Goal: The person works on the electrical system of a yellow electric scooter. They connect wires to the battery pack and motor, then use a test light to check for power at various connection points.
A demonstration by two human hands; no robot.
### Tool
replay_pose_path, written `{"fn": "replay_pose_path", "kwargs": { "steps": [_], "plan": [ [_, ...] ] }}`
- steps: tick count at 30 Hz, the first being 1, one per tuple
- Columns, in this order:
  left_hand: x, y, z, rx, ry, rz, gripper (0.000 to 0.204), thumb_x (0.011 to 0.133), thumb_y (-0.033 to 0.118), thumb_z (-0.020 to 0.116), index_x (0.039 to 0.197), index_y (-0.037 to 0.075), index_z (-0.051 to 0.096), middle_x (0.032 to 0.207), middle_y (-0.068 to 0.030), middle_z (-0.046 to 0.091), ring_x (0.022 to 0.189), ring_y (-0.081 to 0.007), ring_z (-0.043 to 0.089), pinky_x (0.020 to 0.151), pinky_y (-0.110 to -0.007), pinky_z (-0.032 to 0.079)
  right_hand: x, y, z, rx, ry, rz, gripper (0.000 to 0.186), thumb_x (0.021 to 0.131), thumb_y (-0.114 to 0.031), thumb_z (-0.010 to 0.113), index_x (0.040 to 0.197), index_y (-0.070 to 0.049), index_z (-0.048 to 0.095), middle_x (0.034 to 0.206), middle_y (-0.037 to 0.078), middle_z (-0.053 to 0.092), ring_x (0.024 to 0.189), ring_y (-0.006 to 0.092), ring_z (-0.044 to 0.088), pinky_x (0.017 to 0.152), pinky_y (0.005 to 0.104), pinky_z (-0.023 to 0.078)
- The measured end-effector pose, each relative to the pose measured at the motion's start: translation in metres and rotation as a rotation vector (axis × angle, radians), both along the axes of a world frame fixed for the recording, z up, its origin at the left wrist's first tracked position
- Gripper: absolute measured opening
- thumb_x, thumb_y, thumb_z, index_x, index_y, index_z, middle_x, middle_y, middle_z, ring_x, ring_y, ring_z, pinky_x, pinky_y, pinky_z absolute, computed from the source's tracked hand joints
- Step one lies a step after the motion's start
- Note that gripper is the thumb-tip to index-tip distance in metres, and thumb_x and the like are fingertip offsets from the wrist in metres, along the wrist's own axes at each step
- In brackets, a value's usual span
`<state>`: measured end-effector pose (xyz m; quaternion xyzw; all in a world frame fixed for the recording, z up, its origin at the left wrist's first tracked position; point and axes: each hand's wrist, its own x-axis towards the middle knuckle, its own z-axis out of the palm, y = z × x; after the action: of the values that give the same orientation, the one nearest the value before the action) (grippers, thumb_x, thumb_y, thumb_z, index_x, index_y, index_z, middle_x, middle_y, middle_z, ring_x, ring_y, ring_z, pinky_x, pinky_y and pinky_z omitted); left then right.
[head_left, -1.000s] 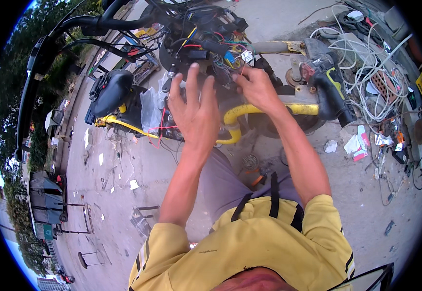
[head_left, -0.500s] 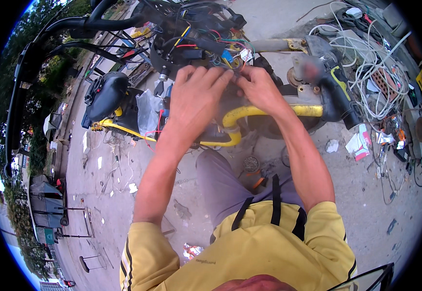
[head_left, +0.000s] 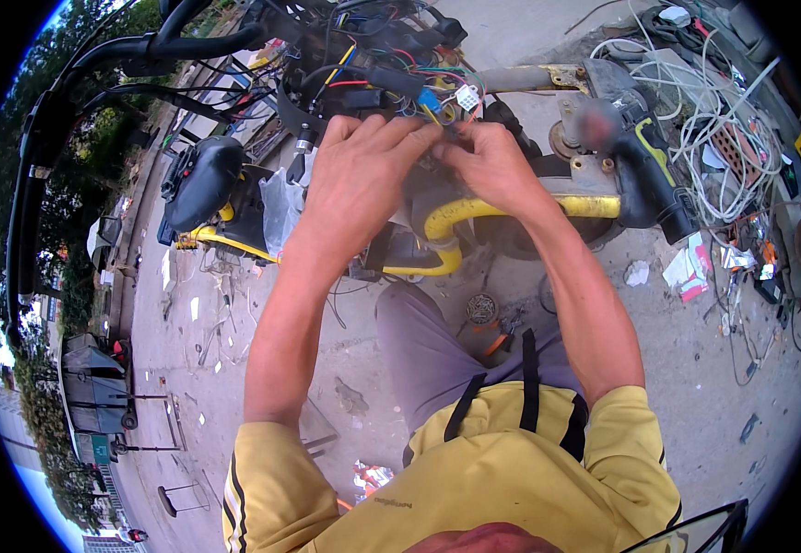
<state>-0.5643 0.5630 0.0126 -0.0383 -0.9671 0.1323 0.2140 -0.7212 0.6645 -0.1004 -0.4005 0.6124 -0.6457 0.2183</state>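
My left hand and my right hand meet in front of a stripped vehicle frame, fingertips almost touching. Both are closed in a pinch on thin electrical wires; the exact spot they grip is hidden behind the fingers. Just beyond the fingertips sit a white plug connector and a blue connector. A tangled wiring harness with red, yellow and green strands spreads above. Below the hands runs the bent yellow frame tube.
Black handlebars arch over the upper left. A black rounded part and a clear plastic bag lie left of the hands. Coiled white cable is heaped at the right. A small round dish rests by my knees.
The view has shifted a little. Both hands stay together at the wires, with the fingers slightly repositioned. The white connector has turned, so its face shows more clearly.
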Motion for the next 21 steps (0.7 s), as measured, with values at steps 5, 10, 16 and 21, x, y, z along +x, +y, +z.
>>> {"fn": "replay_pose_path", "kwargs": {
  "steps": [5,10,16,21],
  "plan": [
    [0.006,-0.011,-0.001,-0.064,-0.053,-0.013,0.043,0.079,-0.004,0.066,0.119,0.010,0.077,0.129,0.0002,0.072,0.107,-0.0216,0.065,0.102,-0.039,0.044,0.000,0.000,0.004,0.062,0.029,-0.053,0.017,0.100,-0.012,0.068,0.108,0.001,0.076,0.076,0.000,0.065,0.067,0.0088,0.059,0.064,0.0301,0.048],
    [0.011,-0.012,-0.009,-0.175,-0.035,-0.014,0.038,0.081,0.001,0.069,0.118,0.011,0.077,0.131,0.0007,0.068,0.113,-0.0218,0.062,0.106,-0.043,0.043,0.002,0.001,0.008,0.076,0.002,-0.080,0.016,0.100,-0.009,0.065,0.105,0.003,0.075,0.079,0.003,0.068,0.068,0.0108,0.062,0.066,0.0325,0.050],
    [0.013,-0.016,-0.011,-0.224,-0.088,0.014,0.041,0.082,0.007,0.072,0.122,0.014,0.076,0.118,0.0002,0.066,0.113,-0.0217,0.060,0.105,-0.043,0.041,-0.004,-0.004,-0.001,0.049,-0.075,-0.060,0.023,0.099,-0.011,0.064,0.111,0.006,0.073,0.083,0.012,0.073,0.070,0.0164,0.068,0.069,0.0356,0.053],
    [0.013,-0.019,-0.013,-0.233,-0.065,-0.007,0.042,0.081,0.007,0.072,0.122,0.014,0.075,0.115,0.0008,0.066,0.111,-0.0210,0.060,0.104,-0.043,0.041,-0.006,-0.008,-0.007,0.034,-0.036,-0.052,0.026,0.099,-0.015,0.065,0.112,0.007,0.073,0.079,0.014,0.073,0.069,0.0196,0.071,0.068,0.0382,0.054]
  ]
}}
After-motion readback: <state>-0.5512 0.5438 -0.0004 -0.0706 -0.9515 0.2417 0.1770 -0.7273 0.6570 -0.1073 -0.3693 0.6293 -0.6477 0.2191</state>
